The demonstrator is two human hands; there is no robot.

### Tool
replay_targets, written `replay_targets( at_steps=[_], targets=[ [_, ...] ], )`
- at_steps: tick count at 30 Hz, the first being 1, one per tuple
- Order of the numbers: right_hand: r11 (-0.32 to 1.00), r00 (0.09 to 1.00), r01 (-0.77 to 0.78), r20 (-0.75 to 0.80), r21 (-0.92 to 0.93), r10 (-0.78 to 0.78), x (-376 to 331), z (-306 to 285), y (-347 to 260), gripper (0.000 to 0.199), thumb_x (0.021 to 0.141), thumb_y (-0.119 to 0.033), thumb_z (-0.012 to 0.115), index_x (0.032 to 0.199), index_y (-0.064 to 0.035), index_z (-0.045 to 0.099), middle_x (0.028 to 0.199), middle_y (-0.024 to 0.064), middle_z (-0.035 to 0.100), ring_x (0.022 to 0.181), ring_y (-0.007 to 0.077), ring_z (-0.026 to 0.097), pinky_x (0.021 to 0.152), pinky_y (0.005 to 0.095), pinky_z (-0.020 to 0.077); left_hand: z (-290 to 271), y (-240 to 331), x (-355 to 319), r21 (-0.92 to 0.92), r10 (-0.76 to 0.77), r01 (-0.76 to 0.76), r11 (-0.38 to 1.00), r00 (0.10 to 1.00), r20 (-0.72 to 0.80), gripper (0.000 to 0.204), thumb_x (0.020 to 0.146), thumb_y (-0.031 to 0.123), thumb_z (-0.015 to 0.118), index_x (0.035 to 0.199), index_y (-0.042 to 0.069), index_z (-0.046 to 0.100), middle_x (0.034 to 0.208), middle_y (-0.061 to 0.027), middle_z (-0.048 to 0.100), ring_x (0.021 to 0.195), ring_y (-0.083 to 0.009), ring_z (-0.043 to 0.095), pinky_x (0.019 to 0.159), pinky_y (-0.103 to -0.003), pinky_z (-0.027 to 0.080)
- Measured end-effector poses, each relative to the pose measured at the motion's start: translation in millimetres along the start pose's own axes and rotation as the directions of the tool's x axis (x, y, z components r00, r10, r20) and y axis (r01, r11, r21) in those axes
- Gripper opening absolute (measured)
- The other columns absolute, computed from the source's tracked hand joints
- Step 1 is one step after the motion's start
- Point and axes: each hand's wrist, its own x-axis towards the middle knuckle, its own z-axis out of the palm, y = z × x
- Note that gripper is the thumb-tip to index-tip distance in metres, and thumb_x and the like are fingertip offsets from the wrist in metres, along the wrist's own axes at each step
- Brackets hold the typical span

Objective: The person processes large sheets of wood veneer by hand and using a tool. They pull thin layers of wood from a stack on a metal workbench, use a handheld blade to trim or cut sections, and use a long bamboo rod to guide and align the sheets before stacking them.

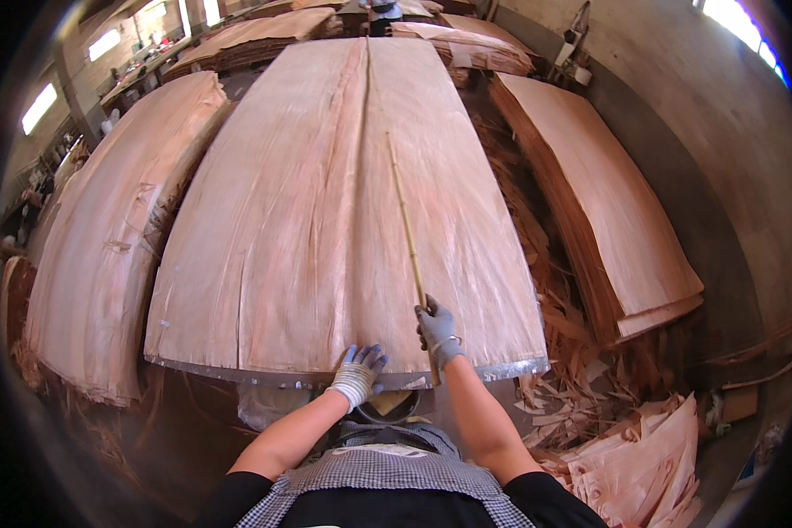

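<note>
A broad sheet of pinkish wood veneer [282, 220] lies spread on the long table in front of me, with a raised fold running lengthwise near its middle. My left hand [358, 374], in a grey and white striped glove, rests flat with fingers spread on the sheet's near edge. In a grey glove, my right hand [438, 330] is wrapped round a thin bamboo stick [407, 220]. The stick points away from me over the veneer, its short butt end reaching below the hand. The table's metal edge [282, 380] shows beneath the sheet.
Stacks of veneer stand on the left [106, 238] and right [607, 194]. Torn veneer scraps [581, 392] litter the floor at the right, beside a pile of broken sheets [642, 466]. Another person [383, 11] stands beyond the table's far end. A concrete wall [678, 114] runs along the right.
</note>
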Motion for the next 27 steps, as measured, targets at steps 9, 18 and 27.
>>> replay_targets(
  at_steps=[9,18,27],
  targets=[
    [0.955,0.972,0.137,-0.149,-0.264,-0.181,-18,-40,90,0.043,0.084,-0.020,0.058,0.125,-0.0138,0.048,0.058,0.0047,0.054,0.044,0.0149,0.050,0.040,0.0312,0.0406,-3,-4,-4,-0.141,-0.032,0.006,0.990,0.983,-0.180,0.059,0.078,0.039,0.054,0.129,0.009,0.042,0.139,-0.0120,0.031,0.129,-0.0286,0.027,0.107,-0.048,0.013],
    [0.725,0.869,0.278,-0.157,-0.630,-0.469,7,-84,111,0.042,0.084,-0.023,0.058,0.123,-0.0091,0.049,0.067,0.0146,0.060,0.055,0.0278,0.058,0.051,0.0400,0.0454,29,-25,-57,-0.228,-0.530,0.488,0.842,0.827,-0.188,0.071,0.078,0.041,0.055,0.134,0.004,0.032,0.143,-0.0168,0.021,0.132,-0.0330,0.019,0.108,-0.048,0.009],
    [0.311,0.947,0.211,0.115,-0.927,-0.299,-27,-92,76,0.035,0.084,-0.034,0.052,0.110,-0.0104,0.055,0.083,0.0220,0.062,0.077,0.0394,0.060,0.067,0.0476,0.0472,26,-29,-52,-0.376,-0.573,0.461,0.803,0.770,-0.280,0.054,0.076,0.036,0.057,0.120,0.006,0.049,0.131,-0.0165,0.040,0.123,-0.0344,0.032,0.106,-0.048,0.016]
  ],
)
